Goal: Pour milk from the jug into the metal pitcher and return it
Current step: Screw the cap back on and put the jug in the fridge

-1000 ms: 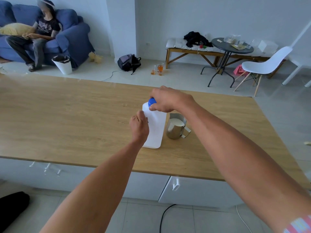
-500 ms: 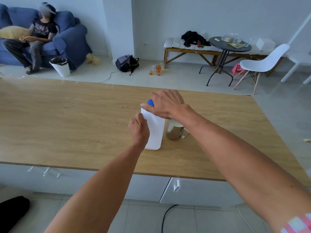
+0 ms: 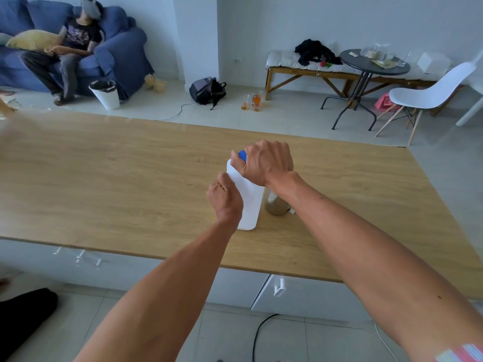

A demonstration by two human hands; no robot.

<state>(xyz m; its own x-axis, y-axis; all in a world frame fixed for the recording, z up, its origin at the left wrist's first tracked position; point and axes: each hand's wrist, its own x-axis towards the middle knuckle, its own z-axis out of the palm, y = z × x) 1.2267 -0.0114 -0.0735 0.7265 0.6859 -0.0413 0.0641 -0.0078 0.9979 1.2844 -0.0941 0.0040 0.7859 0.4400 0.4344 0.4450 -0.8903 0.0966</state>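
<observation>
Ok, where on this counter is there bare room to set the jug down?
Bare wood runs left of the left hand to the wooden counter edge, and right of the metal pitcher. It is crowded only mid-counter: milk jug, pitcher, right hand on the blue cap.

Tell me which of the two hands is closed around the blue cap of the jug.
The right hand is the one: it covers the blue cap atop the white jug. The left hand grips the jug's side lower down.
</observation>
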